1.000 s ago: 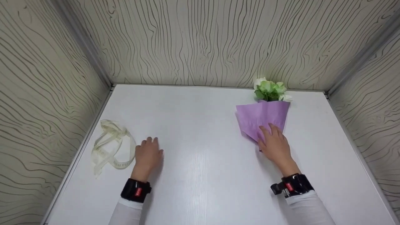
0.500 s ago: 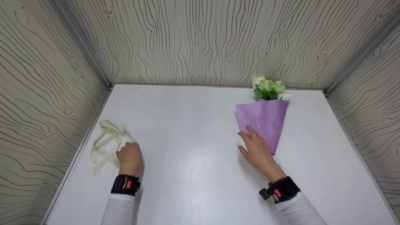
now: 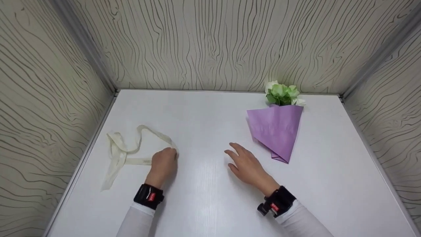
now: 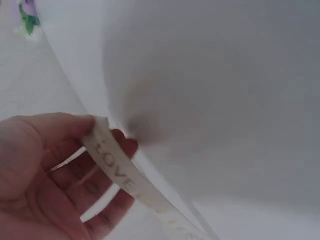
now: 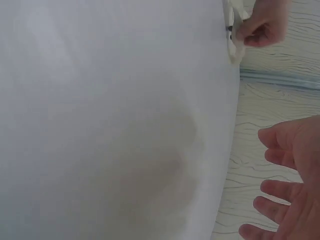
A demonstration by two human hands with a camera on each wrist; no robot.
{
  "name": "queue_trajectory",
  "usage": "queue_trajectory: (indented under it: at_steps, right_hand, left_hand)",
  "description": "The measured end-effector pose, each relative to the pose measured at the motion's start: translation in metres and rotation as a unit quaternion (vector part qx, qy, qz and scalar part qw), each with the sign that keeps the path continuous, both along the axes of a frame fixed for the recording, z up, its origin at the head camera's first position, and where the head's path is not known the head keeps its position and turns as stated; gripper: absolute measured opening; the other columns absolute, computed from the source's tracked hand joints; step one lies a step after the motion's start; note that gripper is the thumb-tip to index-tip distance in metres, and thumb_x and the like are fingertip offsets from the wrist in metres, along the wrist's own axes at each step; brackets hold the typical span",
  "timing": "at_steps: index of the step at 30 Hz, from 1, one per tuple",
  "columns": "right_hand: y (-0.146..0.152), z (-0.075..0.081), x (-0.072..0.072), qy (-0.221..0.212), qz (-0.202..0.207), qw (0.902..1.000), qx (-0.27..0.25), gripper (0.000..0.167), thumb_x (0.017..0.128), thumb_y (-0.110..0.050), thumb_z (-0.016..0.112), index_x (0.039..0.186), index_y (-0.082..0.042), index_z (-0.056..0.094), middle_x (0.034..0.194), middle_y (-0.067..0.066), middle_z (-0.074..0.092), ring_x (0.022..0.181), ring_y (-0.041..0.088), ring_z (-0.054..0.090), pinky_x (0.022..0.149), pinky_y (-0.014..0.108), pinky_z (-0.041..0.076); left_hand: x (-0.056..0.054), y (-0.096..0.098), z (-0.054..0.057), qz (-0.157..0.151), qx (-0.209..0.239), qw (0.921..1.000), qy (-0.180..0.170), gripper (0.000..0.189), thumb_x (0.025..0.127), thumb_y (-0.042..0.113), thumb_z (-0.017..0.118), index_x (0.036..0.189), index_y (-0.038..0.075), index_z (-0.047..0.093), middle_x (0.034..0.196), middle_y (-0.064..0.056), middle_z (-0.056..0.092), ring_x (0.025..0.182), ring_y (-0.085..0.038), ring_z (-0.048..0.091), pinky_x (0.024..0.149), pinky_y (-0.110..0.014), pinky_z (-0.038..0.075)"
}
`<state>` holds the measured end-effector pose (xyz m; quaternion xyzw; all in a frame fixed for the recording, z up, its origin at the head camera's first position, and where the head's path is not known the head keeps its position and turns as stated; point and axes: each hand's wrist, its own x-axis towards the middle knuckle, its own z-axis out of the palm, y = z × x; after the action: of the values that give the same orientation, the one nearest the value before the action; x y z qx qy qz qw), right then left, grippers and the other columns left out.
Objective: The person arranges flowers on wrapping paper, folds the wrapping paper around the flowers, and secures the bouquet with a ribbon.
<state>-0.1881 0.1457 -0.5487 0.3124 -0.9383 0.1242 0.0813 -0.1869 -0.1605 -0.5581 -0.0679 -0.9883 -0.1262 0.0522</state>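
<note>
A cream ribbon (image 3: 113, 164) lies in loose loops on the left of the table, one stretch running up to my left hand (image 3: 163, 164). In the left wrist view, thumb and fingers pinch the ribbon (image 4: 117, 167), which has "LOVE" printed along it. My right hand (image 3: 248, 166) hovers over the middle of the table, its fingers spread and holding nothing; the right wrist view shows the same loose fingers (image 5: 275, 190). Beyond it lies a bouquet (image 3: 278, 131) of white and green flowers (image 3: 281, 93) in purple wrapping paper, apart from both hands.
The white table (image 3: 204, 115) meets a wood-grain patterned wall (image 3: 210, 42) at the back. Similar panels stand at the left and right, with grey metal strips (image 3: 87, 42) at the corners.
My left hand moved left to the ribbon, took hold of it and drew it rightward, stretching its loops. My right hand left the bouquet's wrapping and moved left. The bouquet stayed put.
</note>
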Motion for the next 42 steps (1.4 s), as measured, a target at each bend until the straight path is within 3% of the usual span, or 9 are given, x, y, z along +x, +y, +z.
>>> queue_trajectory:
  at_steps: [5,10,15,18,26,32,35,38,42]
  right_hand:
    - [-0.016,0.004,0.003,-0.014,0.082,0.9959,-0.036,0.053,0.086,-0.025,0.058,0.132,-0.011,0.038,0.137,0.006,0.034,0.125,0.020,0.030,0.098,0.039,0.030]
    - [-0.027,0.009,0.005,-0.088,0.150,0.9816,-0.080,0.064,0.084,-0.023,0.058,0.139,-0.013,0.026,0.138,0.001,0.033,0.127,0.015,0.028,0.101,0.035,0.026]
    - [-0.031,0.016,0.005,-0.232,0.175,0.9447,-0.151,0.058,0.082,-0.031,0.062,0.132,-0.019,0.035,0.124,-0.007,0.046,0.112,0.008,0.043,0.093,0.035,0.036]
    - [-0.031,0.020,0.003,-0.271,0.182,0.9277,-0.181,0.045,0.082,-0.039,0.061,0.121,-0.023,0.045,0.104,-0.010,0.054,0.093,0.007,0.051,0.080,0.032,0.043]
    - [-0.017,0.024,-0.006,-0.288,0.161,0.9307,-0.158,0.015,0.081,-0.035,0.063,0.085,-0.021,0.060,0.063,-0.009,0.041,0.057,0.004,0.039,0.050,0.019,0.032]
    - [0.002,0.027,-0.017,-0.182,0.051,0.9773,-0.097,0.004,0.082,-0.020,0.060,0.079,-0.016,0.059,0.066,-0.011,0.044,0.059,0.005,0.042,0.052,0.022,0.036]
    - [0.017,0.030,-0.025,-0.129,-0.021,0.9866,-0.098,0.003,0.080,-0.017,0.059,0.078,-0.016,0.058,0.070,-0.009,0.044,0.063,0.008,0.043,0.055,0.025,0.038]
    - [0.034,0.036,-0.033,-0.128,-0.049,0.9775,-0.160,0.009,0.082,-0.014,0.058,0.073,-0.012,0.055,0.071,-0.005,0.043,0.064,0.012,0.042,0.057,0.026,0.037]
    - [0.056,0.050,-0.040,-0.202,-0.060,0.9366,-0.280,0.019,0.085,-0.015,0.059,0.069,-0.008,0.052,0.065,0.000,0.047,0.056,0.012,0.040,0.050,0.024,0.034]
  left_hand:
    - [0.004,0.040,0.007,-0.106,0.056,0.9926,-0.021,0.014,0.081,0.008,0.058,0.069,0.014,0.059,0.062,0.007,0.051,0.055,-0.009,0.045,0.051,-0.026,0.039]
    - [0.011,0.069,0.018,-0.209,0.111,0.9698,-0.061,0.009,0.084,0.010,0.057,0.082,0.013,0.065,0.069,0.011,0.053,0.063,-0.005,0.046,0.059,-0.023,0.042]
    - [0.017,0.082,0.029,-0.292,0.183,0.9341,-0.094,0.012,0.085,0.008,0.055,0.080,0.014,0.063,0.065,0.011,0.046,0.060,-0.003,0.042,0.057,-0.018,0.039]
    - [0.019,0.084,0.035,-0.310,0.209,0.9213,-0.109,0.010,0.087,0.013,0.056,0.082,0.016,0.064,0.067,0.012,0.049,0.061,-0.001,0.044,0.058,-0.016,0.040]
    - [0.017,0.077,0.041,-0.266,0.229,0.9289,-0.118,0.013,0.090,0.017,0.052,0.089,0.011,0.064,0.078,0.004,0.060,0.068,-0.004,0.050,0.062,-0.020,0.043]
    - [0.009,0.060,0.044,-0.217,0.233,0.9432,-0.093,0.014,0.091,0.020,0.051,0.090,0.012,0.062,0.075,0.003,0.058,0.063,-0.006,0.048,0.057,-0.023,0.042]
    - [0.005,0.048,0.047,-0.190,0.252,0.9447,-0.088,0.016,0.091,0.022,0.050,0.091,0.011,0.062,0.069,0.003,0.056,0.056,-0.006,0.044,0.050,-0.022,0.040]
    - [0.001,0.036,0.051,-0.160,0.286,0.9409,-0.086,0.021,0.091,0.026,0.050,0.091,0.009,0.063,0.060,0.003,0.052,0.049,-0.005,0.039,0.045,-0.022,0.036]
    - [-0.002,0.023,0.060,-0.120,0.328,0.9348,-0.067,0.023,0.089,0.031,0.052,0.087,0.012,0.062,0.057,0.002,0.049,0.046,-0.005,0.034,0.042,-0.023,0.031]
